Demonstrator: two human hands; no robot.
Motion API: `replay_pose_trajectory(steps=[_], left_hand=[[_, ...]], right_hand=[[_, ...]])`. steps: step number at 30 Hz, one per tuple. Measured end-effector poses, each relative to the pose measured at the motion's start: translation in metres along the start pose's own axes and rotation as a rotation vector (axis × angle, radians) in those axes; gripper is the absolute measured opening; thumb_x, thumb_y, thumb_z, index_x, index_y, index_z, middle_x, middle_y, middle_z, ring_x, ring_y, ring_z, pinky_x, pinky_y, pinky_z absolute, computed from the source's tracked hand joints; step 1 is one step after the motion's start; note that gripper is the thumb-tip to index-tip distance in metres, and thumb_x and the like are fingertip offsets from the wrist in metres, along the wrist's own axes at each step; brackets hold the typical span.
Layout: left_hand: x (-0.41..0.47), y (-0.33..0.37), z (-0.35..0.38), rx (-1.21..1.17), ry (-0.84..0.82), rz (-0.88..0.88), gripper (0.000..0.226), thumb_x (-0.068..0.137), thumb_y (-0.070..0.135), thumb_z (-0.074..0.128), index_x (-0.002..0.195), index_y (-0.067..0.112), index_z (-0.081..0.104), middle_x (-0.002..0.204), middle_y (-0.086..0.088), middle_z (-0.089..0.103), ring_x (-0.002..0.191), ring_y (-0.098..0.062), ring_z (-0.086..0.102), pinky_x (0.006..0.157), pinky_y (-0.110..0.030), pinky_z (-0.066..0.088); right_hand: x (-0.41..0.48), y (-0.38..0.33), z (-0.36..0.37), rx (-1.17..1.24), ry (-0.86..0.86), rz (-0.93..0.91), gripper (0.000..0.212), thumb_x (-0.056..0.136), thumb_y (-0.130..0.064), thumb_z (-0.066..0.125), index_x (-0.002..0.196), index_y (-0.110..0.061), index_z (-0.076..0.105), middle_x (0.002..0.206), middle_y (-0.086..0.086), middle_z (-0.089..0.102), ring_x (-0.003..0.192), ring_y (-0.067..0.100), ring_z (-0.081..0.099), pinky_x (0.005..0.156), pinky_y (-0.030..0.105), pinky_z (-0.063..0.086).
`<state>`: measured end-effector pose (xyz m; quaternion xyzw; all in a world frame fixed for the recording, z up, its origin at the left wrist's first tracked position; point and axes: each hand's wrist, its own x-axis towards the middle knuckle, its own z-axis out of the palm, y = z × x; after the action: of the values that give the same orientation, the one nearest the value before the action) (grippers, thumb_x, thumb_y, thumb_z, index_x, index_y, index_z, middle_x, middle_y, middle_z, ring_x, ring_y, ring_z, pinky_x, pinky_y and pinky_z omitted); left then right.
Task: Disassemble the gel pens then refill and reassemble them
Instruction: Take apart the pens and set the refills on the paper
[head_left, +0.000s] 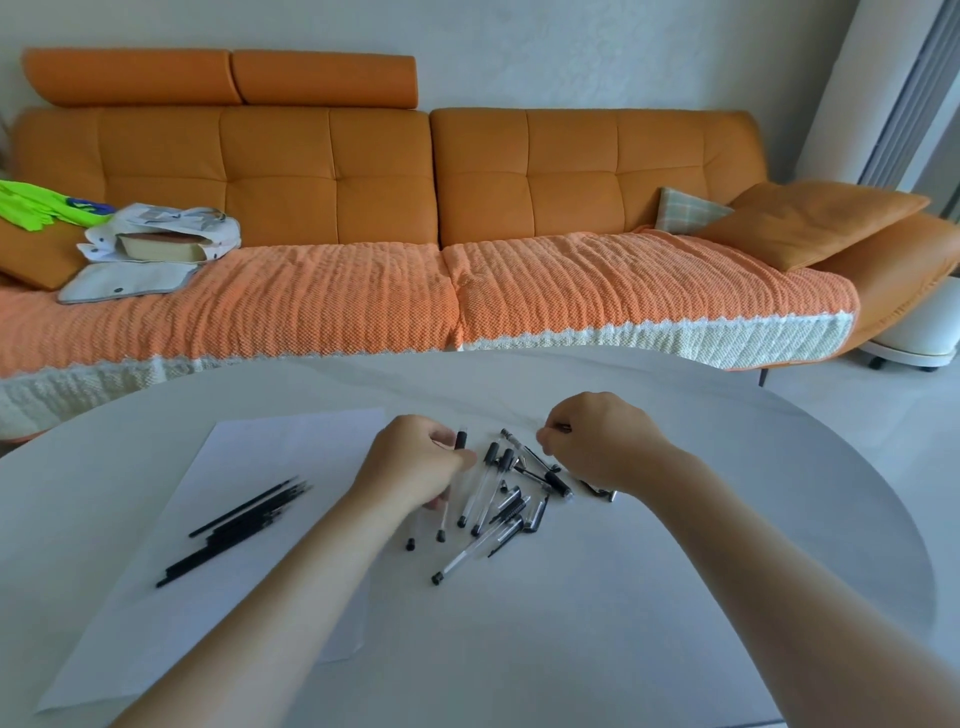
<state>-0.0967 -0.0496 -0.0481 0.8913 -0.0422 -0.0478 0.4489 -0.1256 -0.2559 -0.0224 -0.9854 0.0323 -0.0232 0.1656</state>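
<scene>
Gel pens (498, 493) lie in a loose heap of clear barrels, black caps and clips on the white table (675, 597), directly between the 2 hands. The left hand (415, 462) sits at the heap's left edge, fingers curled round 1 clear pen barrel (460, 440); the barrel's black end sticks up past the thumb and its body runs down under the palm toward the person. The right hand (597, 441) hangs over the heap's far right edge, fingers bent in and pinching a small dark part (563, 428) at the fingertips; what that part is cannot be told. A black cap (558, 483) lies just beside the right wrist. 1 small black piece (410, 544) lies apart from the heap, near the left forearm. Well to the left, a bundle of thin black refills (244, 525) rests on a white sheet of paper (291, 436). An orange sofa (332, 171) stands behind the table.
</scene>
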Motion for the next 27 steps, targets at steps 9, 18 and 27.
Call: replay_pose_trajectory(steps=[9,18,27], left_hand=[[0.012,-0.013,0.014,0.389,0.142,0.108,0.044,0.083,0.039,0.066,0.123,0.025,0.055,0.087,0.008,0.066,0.08,-0.013,0.062,0.071,-0.03,0.052],[0.007,0.002,0.016,0.572,0.35,0.648,0.033,0.094,0.022,0.062,0.126,0.018,0.059,0.099,-0.001,0.057,0.073,-0.021,0.06,0.051,-0.029,0.042],[0.032,0.021,0.014,0.632,0.236,0.885,0.006,0.087,0.016,0.071,0.089,0.017,0.077,0.076,0.003,0.059,0.073,-0.021,0.057,0.051,-0.027,0.04]], right_hand=[[0.011,0.018,-0.001,0.186,-0.081,-0.034,0.029,0.094,-0.032,0.054,0.071,-0.024,0.068,0.057,-0.004,0.057,0.05,0.016,0.049,0.056,0.03,0.044],[0.012,0.014,-0.001,0.206,-0.122,-0.126,0.027,0.096,-0.035,0.054,0.075,-0.026,0.069,0.057,-0.007,0.054,0.047,0.009,0.043,0.053,0.027,0.038],[0.003,0.019,-0.012,0.295,-0.11,-0.182,0.024,0.095,-0.038,0.058,0.075,-0.03,0.068,0.054,-0.006,0.049,0.046,0.01,0.038,0.051,0.026,0.036]])
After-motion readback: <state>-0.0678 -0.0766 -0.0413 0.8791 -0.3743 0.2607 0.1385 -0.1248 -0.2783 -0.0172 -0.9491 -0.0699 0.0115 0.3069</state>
